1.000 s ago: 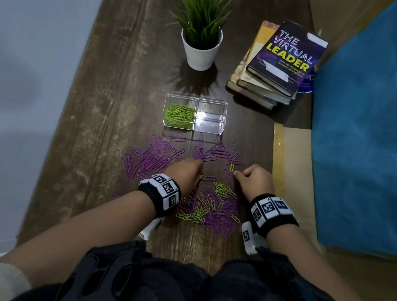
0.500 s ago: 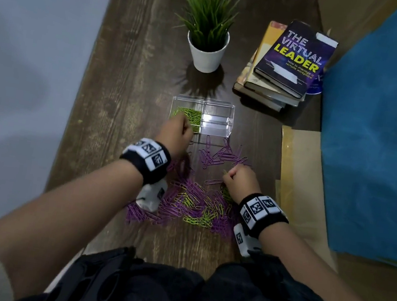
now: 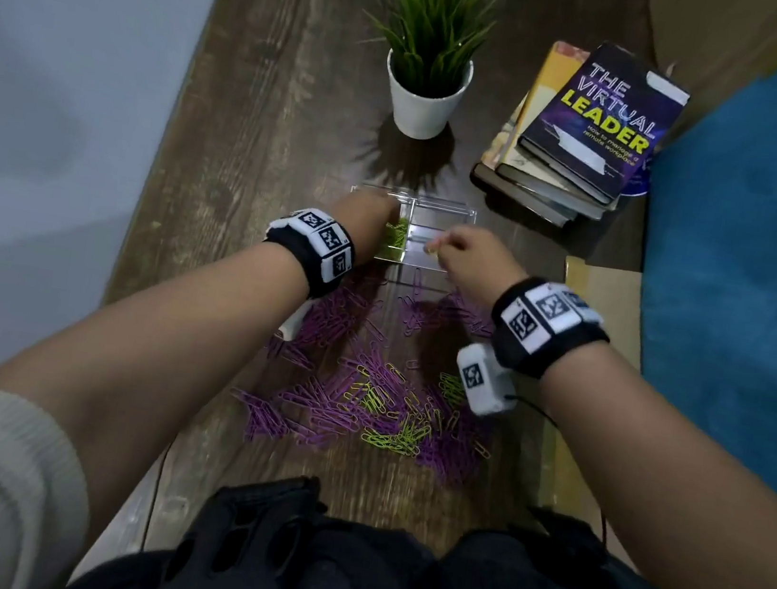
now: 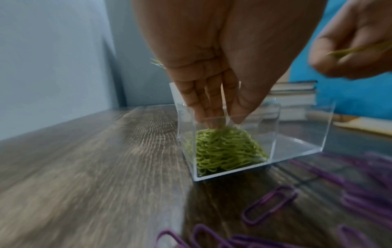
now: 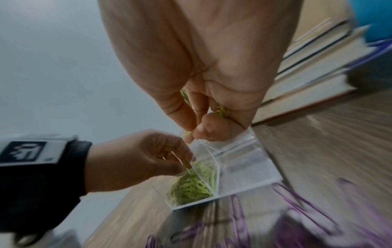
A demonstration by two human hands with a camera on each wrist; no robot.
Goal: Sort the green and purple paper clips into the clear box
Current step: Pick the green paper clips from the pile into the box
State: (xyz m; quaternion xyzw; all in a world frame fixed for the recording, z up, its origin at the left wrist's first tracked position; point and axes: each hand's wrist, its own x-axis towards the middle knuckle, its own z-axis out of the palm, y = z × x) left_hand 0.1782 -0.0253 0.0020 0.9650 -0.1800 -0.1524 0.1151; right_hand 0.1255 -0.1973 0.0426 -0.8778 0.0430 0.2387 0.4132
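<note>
The clear box (image 3: pixel 458 209) has two compartments; the left one holds a pile of green clips (image 3: pixel 395 238) and the right one looks bare. My left hand (image 3: pixel 385 216) reaches down into the left compartment, its straight fingers (image 4: pixel 203 107) touching the green clips (image 4: pixel 224 151). My right hand (image 3: pixel 433 246) hovers over the box's near right side and pinches a few green clips (image 5: pixel 220 110). Loose purple clips (image 3: pixel 326 405) mixed with green clips (image 3: pixel 386 439) lie on the wooden table, nearer to me than the box.
A white potted plant (image 3: pixel 424 94) stands behind the box. A stack of books (image 3: pixel 583 137) lies at the back right. A blue cloth (image 3: pixel 757 246) and tan paper (image 3: pixel 590 297) border the table's right edge. A pale wall runs along the left.
My left hand went from the loose pile forward to the box's left compartment. My right hand then rose off the pile with green clips and came to the box.
</note>
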